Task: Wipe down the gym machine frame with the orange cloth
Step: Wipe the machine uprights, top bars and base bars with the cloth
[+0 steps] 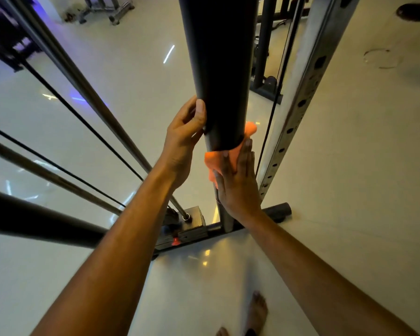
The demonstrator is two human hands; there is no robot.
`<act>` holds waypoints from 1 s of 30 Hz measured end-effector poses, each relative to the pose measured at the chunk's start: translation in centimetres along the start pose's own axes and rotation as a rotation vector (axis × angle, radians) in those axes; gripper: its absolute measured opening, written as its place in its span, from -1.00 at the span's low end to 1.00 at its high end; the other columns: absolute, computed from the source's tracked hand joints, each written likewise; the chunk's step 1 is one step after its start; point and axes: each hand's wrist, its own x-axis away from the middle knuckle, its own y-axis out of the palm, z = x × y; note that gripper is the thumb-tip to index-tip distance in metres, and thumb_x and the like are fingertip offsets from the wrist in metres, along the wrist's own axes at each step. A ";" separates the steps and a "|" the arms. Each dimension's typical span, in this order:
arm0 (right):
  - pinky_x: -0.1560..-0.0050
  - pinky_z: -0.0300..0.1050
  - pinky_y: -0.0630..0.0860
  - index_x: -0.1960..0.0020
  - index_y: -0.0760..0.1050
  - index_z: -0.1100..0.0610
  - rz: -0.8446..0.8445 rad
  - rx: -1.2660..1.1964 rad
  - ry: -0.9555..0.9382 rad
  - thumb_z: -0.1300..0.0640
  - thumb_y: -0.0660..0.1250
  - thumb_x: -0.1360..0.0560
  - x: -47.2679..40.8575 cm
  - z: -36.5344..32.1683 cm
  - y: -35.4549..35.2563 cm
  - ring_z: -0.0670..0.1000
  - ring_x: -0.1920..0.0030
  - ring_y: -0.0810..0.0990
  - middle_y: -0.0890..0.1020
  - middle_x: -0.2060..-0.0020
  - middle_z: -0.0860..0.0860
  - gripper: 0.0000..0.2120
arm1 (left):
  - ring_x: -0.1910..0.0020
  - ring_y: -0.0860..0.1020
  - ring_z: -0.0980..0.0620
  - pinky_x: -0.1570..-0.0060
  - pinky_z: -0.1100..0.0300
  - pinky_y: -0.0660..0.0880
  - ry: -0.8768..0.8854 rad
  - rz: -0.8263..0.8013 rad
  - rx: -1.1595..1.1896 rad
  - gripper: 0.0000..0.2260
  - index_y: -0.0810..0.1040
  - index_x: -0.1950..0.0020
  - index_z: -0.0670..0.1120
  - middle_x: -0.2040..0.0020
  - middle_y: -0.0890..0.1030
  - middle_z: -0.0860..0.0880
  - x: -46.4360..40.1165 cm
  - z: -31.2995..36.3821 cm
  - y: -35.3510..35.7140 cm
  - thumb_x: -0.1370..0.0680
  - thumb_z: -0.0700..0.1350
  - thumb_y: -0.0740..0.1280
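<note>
- Two bare hands work on the black post [218, 69], the upright of the machine frame that runs from the top of the view down to the base bar [274, 210] on the floor.
- Right hand [238, 180] lies flat, fingers straight and together, pressing the orange cloth [212, 162] against the lower part of the post.
- Cloth is bunched under that palm; one fold shows left of the fingers, and another lump peeks out behind the post's right edge, above the fingertips.
- Left hand [183, 139] grips the post's left side higher up, thumb laid against the front face, fingers curled around toward the far side.
- Silver rail [298, 112] with a row of holes stands just right of the post, a thin black cable [270, 122] between them.
- Steel rods [87, 93] slant off to the left.
- Bare foot [257, 311] stands on the pale, glossy floor [349, 190] below the right forearm.
</note>
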 end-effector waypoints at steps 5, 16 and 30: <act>-0.56 0.41 0.39 -0.68 -0.48 -0.24 0.225 -0.087 0.029 -0.17 0.11 -0.80 -3.9 -3.2 -2.1 0.32 -0.75 -0.11 -0.36 -0.72 0.10 -0.22 | -0.49 0.52 -0.09 -0.50 -0.09 0.49 0.026 -0.011 -0.029 -0.46 0.41 -0.59 -0.17 -0.47 0.57 -0.09 -0.2 -0.3 -0.2 -0.70 0.11 0.21; -0.44 0.46 0.50 -0.69 -0.47 -0.23 0.066 -0.036 0.040 -0.11 0.16 -0.79 2.9 1.2 4.4 0.39 -0.73 -0.01 -0.25 -0.72 0.15 -0.17 | -0.49 0.51 -0.06 -0.51 -0.07 0.49 -0.074 -0.006 0.007 -0.48 0.47 -0.56 -0.08 -0.46 0.57 -0.04 1.1 -8.1 -0.4 -0.68 0.16 0.24; -0.41 0.44 0.54 -0.69 -0.49 -0.17 -0.010 0.012 0.023 -0.06 0.22 -0.76 4.9 3.6 6.1 0.37 -0.72 0.03 -0.20 -0.73 0.27 -0.10 | -0.48 0.52 -0.04 -0.47 0.01 0.51 -0.029 -0.002 0.049 -0.50 0.47 -0.58 -0.04 -0.46 0.58 -0.01 1.2 -10.3 -0.2 -0.69 0.15 0.22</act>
